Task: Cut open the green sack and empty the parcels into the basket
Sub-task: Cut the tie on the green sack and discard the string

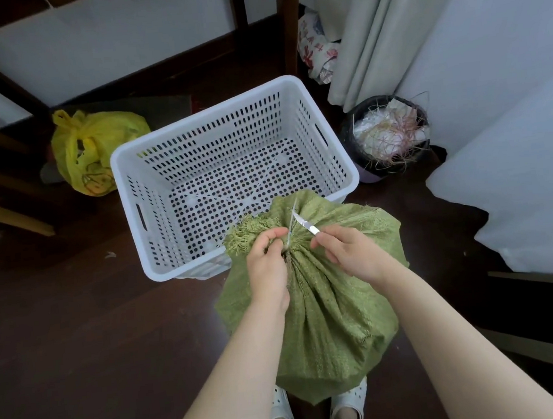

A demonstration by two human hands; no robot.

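While its neck is bunched shut, the green sack [327, 305] stands on the floor under both hands, propped btwn the person's feet. Left hand [266, 263] pinches the gathered neck by a pale tie strip [291, 221]. Right hand [349, 249] grips a small cutter [306, 225], blade laid vs. that strip just beyond the left fingers. Basket [200, 117] sits just past the hands, no parcels in it. Judging by this, the cutting is underway but no opening shows yet, and the parcels are hidden inside. Left to do: sever the tie, spread the neck, tip contents into the basket.
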